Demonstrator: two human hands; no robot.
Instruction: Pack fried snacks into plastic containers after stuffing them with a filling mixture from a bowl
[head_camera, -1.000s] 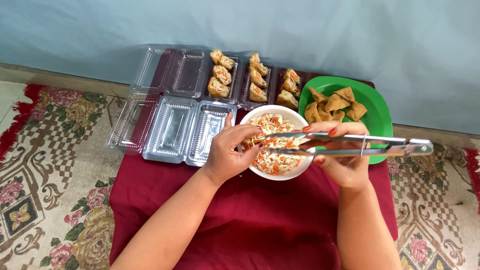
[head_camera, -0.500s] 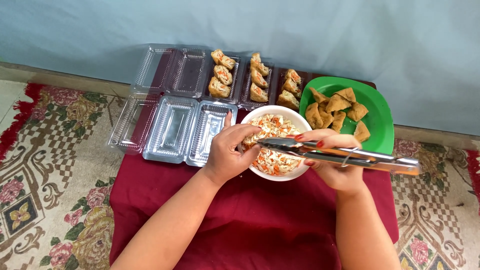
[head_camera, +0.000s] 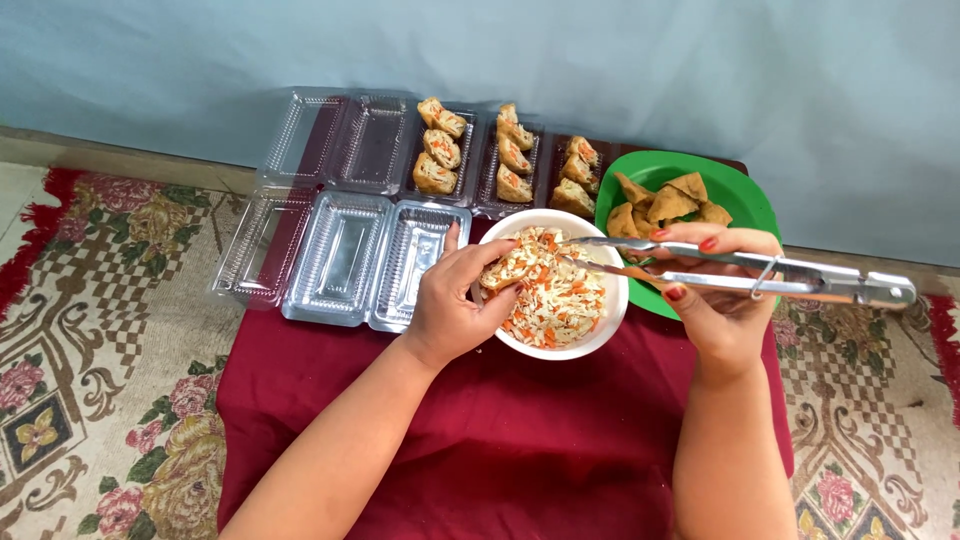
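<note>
My left hand (head_camera: 455, 305) holds a filled tofu piece (head_camera: 508, 267) over the near-left side of a white bowl (head_camera: 610, 325) of shredded vegetable mix (head_camera: 560, 300). My right hand (head_camera: 715, 290) grips metal tongs (head_camera: 770, 275) that lie across the bowl, their tips reaching the filling close to the tofu piece. Behind my right hand, a green plate (head_camera: 745, 190) carries several fried tofu triangles (head_camera: 665, 200).
Clear plastic trays (head_camera: 340, 255) sit open on the dark red cloth (head_camera: 500, 450) to the left. Three trays behind the bowl hold stuffed tofu pieces (head_camera: 437, 147). A patterned rug (head_camera: 90, 350) surrounds the low table, and a pale blue wall (head_camera: 600, 50) stands behind.
The tongs have swung so their tips dip toward the filling beside the tofu piece. My left hand has lifted the tofu piece slightly over the bowl's left side.
</note>
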